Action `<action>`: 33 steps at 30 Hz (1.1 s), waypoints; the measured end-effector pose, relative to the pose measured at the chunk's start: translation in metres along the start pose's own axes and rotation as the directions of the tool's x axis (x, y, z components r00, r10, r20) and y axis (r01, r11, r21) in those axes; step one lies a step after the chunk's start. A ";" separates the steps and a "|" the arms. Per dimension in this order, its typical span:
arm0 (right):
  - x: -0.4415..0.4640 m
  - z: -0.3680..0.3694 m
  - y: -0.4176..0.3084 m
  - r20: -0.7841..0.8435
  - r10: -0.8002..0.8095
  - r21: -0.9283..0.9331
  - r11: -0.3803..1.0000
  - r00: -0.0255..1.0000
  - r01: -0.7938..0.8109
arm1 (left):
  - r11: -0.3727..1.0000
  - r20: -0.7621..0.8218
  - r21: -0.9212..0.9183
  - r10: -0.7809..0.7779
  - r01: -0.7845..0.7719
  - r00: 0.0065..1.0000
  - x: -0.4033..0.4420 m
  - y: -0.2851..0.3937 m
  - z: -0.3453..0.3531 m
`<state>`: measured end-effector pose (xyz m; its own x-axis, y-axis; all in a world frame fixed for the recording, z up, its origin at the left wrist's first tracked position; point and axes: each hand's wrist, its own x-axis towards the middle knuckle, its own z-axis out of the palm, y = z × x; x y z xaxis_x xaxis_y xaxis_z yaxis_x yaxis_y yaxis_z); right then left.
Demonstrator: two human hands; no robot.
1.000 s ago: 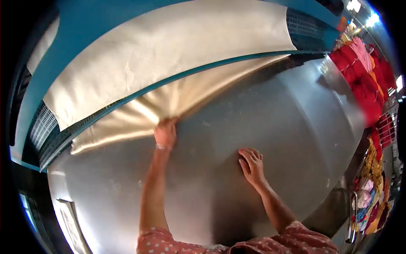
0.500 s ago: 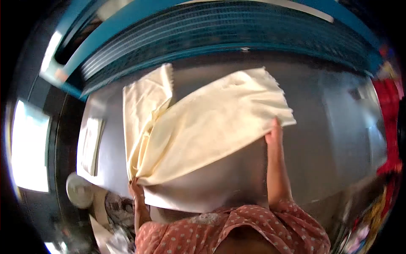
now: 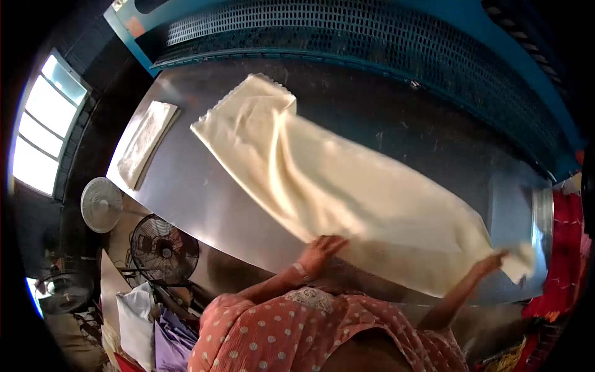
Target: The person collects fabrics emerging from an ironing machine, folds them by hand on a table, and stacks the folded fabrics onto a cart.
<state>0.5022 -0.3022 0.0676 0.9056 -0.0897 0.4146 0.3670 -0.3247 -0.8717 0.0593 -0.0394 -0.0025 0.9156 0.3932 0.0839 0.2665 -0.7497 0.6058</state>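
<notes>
right hand [image 3: 491, 263] clamped on the cream cloth [image 3: 384, 192] by its right end | left hand [image 3: 322, 249] at the near edge, can't tell if it's pinching | cloth now stretched diagonally over the metal table [image 3: 201, 198], gathered left end opened out since last frame, right hand further right

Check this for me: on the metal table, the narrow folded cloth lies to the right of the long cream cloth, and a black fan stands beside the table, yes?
Not quite: in the head view, the narrow folded cloth lies to the left of the long cream cloth on the metal table; the black fan does stand beside it.
</notes>
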 end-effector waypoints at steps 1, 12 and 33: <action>-0.025 0.031 -0.034 0.110 -0.082 -0.013 0.996 0.991 0.084 | 0.961 0.072 -0.270 0.075 -0.053 0.995 0.025 -0.004 -0.003; -0.336 0.257 -0.189 0.777 -0.458 0.143 0.797 0.432 0.587 | 0.737 -0.629 -0.666 -0.470 -0.117 0.620 0.147 -0.291 -0.121; -0.254 0.256 -0.187 0.628 0.201 0.442 0.703 0.752 -0.557 | 0.856 -0.134 -0.434 0.246 -0.280 0.960 0.079 -0.130 -0.051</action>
<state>0.2576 0.0223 0.0587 0.8882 0.4586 -0.0274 -0.1527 0.2385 -0.9591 0.0813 0.1166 -0.0344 0.9041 0.2640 0.3359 -0.1595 -0.5207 0.8387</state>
